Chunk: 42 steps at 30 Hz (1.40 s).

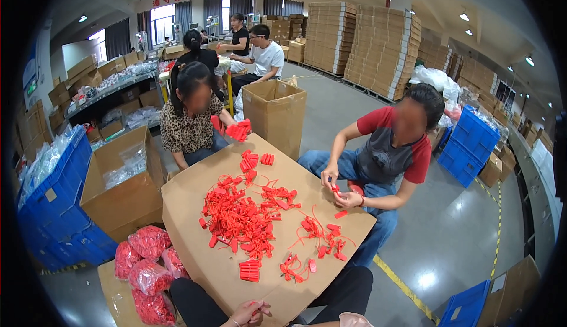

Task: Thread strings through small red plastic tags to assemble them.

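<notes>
In the head view, the left hand [251,313] is pinching a small red plastic seal tag [255,311] at the near edge of the brown cardboard sheet [195,209]. The right hand [353,320] is barely showing, its grip impossible to tell. A heap of red plastic tags [242,218] is lying farther in.

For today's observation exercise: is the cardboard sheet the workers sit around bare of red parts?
No: a heap of red plastic parts lies spread across the cardboard sheet.

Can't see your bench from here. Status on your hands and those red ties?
Left hand pinching a red tie at the cardboard sheet's near edge. Right hand barely in view, grip unclear. Loose ties piled mid-sheet.
</notes>
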Available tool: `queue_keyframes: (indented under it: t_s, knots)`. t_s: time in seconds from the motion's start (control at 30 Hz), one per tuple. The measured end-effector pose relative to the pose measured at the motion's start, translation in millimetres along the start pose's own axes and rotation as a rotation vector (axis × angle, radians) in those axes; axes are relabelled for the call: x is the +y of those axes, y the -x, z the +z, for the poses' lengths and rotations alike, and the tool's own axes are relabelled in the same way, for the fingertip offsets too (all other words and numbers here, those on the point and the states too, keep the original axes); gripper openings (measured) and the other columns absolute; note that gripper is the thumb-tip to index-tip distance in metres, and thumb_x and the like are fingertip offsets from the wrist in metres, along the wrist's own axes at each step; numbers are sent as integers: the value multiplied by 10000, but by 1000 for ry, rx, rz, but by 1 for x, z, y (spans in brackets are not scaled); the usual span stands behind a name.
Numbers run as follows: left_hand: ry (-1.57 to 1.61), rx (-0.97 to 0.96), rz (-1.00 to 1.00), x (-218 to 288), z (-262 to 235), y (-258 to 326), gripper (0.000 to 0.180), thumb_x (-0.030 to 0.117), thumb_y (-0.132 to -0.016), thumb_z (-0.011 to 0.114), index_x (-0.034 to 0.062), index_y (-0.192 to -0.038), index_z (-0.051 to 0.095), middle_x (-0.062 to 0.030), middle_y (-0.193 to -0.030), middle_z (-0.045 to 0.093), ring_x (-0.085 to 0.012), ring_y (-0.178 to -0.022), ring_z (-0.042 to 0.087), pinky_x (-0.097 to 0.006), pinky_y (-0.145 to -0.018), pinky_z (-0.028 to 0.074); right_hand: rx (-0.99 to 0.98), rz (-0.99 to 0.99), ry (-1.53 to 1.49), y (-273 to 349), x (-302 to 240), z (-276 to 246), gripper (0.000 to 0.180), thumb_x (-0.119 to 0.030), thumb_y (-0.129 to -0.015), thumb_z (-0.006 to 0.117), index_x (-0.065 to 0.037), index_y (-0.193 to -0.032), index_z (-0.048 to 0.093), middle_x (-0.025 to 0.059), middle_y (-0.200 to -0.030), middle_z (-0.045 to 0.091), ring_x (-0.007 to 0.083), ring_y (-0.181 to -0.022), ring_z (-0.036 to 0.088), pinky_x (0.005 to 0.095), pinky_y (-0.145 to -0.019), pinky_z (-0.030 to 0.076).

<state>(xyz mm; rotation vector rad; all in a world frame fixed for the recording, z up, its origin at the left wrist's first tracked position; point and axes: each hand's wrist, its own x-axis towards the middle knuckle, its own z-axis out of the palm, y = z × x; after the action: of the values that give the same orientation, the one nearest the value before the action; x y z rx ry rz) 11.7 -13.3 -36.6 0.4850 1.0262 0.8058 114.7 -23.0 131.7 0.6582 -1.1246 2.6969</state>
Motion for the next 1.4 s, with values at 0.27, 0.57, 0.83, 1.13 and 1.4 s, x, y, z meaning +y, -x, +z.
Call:
queue_keyframes:
  t_s: [0.27, 0.57, 0.83, 1.13, 1.4]
  knots:
    - [-49, 21, 2, 0, 1, 14, 340, 235, -946, 351, -46, -1068, 500, -44, -802, 586, -37, -429, 320, -168, -378, 272, -225, 21, 15, -16, 5, 5, 707, -358, -890, 467, -52, -1380, 60, 138, -1330, 276, 224, -1158, 360, 391, -948, 308]
    - [-34, 63, 62, -5, -9, -4, 446, 358, -946, 298, -8, -1033, 536, -68, -736, 612, -68, -358, 351, -213, -345, 296, -133, -32, -200, -1, 38, -11, 708, -335, -862, 522, -111, -1388, 105, 103, -1190, 431, 120, -820, 509, 222, -621, 441]
    - [262, 134, 151, -11, -25, 3, 400, 270, -915, 350, -46, -1110, 499, -82, -774, 577, -68, -467, 405, -200, -405, 326, 688, 171, 752, 70, 23, -72, 245, -136, -856, 539, -27, -1075, 534, 70, -960, 537, 136, -819, 543, 257, -731, 437]
    - [396, -32, 170, -9, -30, 10, 242, 99, -858, 528, 15, -1084, 509, -61, -777, 554, -49, -483, 406, -186, -420, 328, 1180, 391, 1337, 151, -9, -118, 154, -88, -799, 571, -48, -947, 586, 82, -827, 592, 200, -725, 588, 294, -645, 469]
    - [394, -32, 116, -6, -31, 9, 235, 108, -861, 521, 26, -1081, 524, -35, -730, 518, -64, -471, 387, -194, -411, 309, 1278, 367, 2044, 173, -51, -145, 125, -58, -720, 609, -49, -845, 616, 95, -831, 566, 268, -812, 541, 353, -702, 456]
